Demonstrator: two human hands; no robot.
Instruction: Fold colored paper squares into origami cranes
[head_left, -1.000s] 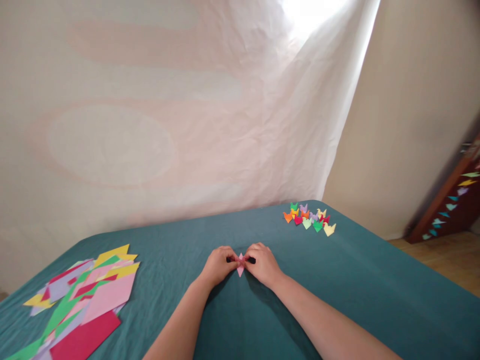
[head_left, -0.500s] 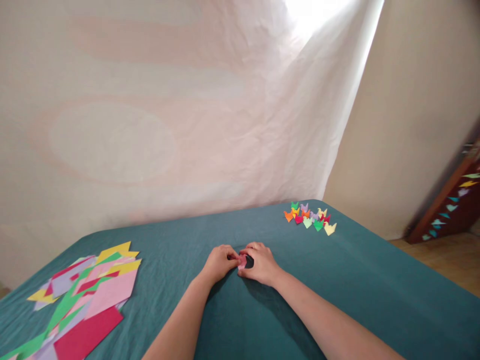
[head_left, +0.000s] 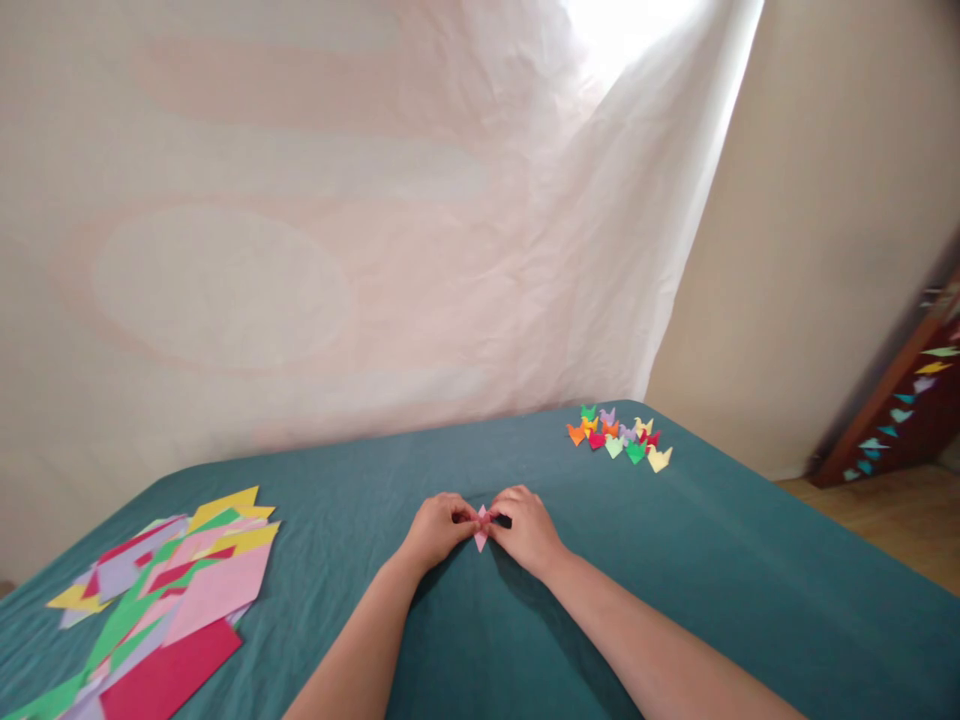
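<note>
Between my hands is a small folded piece of pink paper [head_left: 481,540], narrow and diamond-shaped, with one point toward me and one away. My left hand [head_left: 441,527] pinches its left side between thumb and fingers. On the right side, the thumb and fingertips of my right hand [head_left: 523,528] are closed on the same paper. Both hands rest low over the green tablecloth [head_left: 360,540]. My fingertips cover the middle of the paper, so its folds there are hidden.
Coloured paper sheets [head_left: 217,590] lie in a loose, overlapping pile at the left. Several small folded paper birds [head_left: 615,446] stand grouped at the back right. A pale cloth [head_left: 420,250] hangs behind the table. More folded papers dot a dark brown door [head_left: 907,420] at far right.
My right fingers have drawn in from around the paper to pinch its right side. The pink paper now shows as an upright narrow diamond. My left hand has barely moved.
</note>
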